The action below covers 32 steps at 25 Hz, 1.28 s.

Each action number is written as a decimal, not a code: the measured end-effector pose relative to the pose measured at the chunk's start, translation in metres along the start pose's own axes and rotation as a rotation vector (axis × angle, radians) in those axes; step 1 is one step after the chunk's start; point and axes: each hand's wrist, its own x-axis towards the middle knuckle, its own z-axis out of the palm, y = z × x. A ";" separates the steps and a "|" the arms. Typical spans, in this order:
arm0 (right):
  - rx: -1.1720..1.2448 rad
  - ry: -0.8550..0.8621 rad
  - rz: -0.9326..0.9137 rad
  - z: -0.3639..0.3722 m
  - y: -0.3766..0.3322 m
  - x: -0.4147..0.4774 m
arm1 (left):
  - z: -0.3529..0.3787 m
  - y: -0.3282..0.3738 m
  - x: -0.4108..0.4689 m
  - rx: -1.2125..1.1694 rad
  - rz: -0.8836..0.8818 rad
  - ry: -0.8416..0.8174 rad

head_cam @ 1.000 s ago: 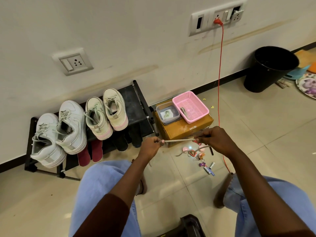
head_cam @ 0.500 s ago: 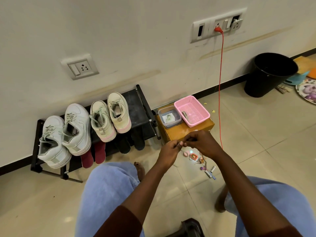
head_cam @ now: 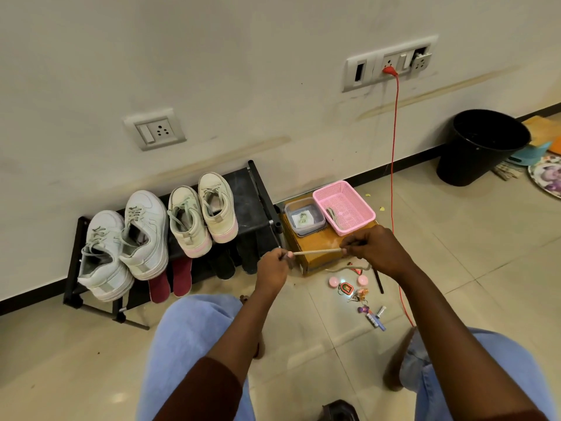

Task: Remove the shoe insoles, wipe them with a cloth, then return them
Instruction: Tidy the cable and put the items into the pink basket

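Left hand (head_cam: 271,266) and right hand (head_cam: 372,250) apart again, pinching a pale strip (head_cam: 315,252) taut between them. Sneakers (head_cam: 202,214) up left untouched; insoles not begun.

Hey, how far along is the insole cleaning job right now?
Nothing looks finished. No insole or cloth shows outside the four sneakers on the shoe rack. In hand: the left hand and right hand pull a pale cord-like strip taut between them; whether it belongs to the shoes is unclear. Left: removing the insoles, wiping and returning them.
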 end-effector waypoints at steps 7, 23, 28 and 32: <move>-0.066 -0.095 -0.124 0.038 -0.018 0.012 | -0.001 0.015 -0.019 -0.111 0.257 -0.144; -0.040 -0.113 -0.090 0.039 -0.049 0.022 | -0.034 -0.006 0.007 -0.087 0.082 0.112; -0.083 -0.097 -0.116 0.020 -0.062 0.007 | -0.050 -0.009 0.003 -0.056 0.025 0.209; -0.124 -0.085 -0.137 0.006 -0.078 -0.004 | -0.057 -0.004 -0.007 -0.082 -0.025 0.198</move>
